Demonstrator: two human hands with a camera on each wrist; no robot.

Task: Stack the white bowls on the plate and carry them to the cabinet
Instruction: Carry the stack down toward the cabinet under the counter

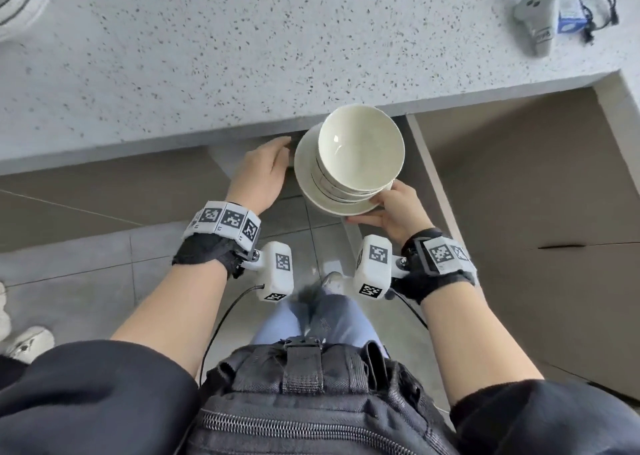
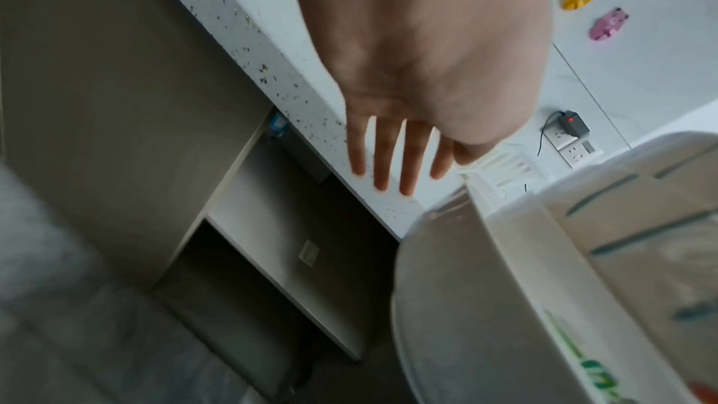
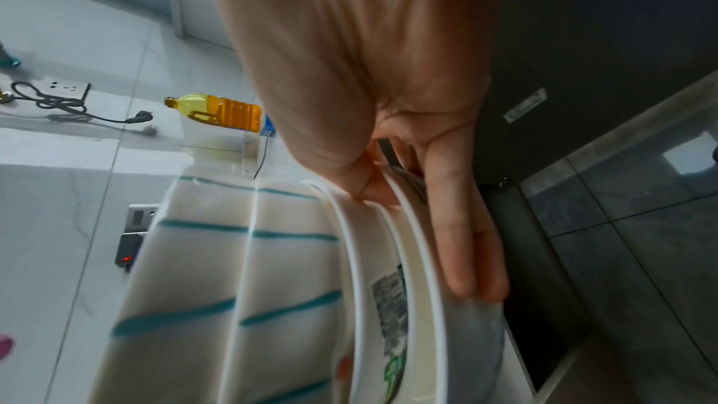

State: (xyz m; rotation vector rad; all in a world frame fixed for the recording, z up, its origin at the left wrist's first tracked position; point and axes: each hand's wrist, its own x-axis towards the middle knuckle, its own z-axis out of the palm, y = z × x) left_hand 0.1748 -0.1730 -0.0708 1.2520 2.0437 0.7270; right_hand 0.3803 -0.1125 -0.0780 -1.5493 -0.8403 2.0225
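A stack of white bowls (image 1: 360, 149) with thin teal stripes (image 3: 248, 257) sits on a white plate (image 1: 311, 181). My right hand (image 1: 388, 208) grips the plate's near rim, thumb on top (image 3: 361, 183) and fingers (image 3: 466, 257) underneath, holding the stack in the air just below the counter's front edge. My left hand (image 1: 266, 170) is beside the plate's left rim with straight, spread fingers (image 2: 388, 162), holding nothing. The open cabinet (image 2: 272, 211) under the counter shows dark shelves.
The speckled grey counter (image 1: 242, 56) overhangs the cabinet. Grey-brown cabinet doors (image 1: 540, 184) stand to the right, another panel (image 1: 86, 195) to the left. A grey remote and blue boxes (image 1: 547, 7) lie far right on the counter. Tiled floor (image 1: 104, 281) is below.
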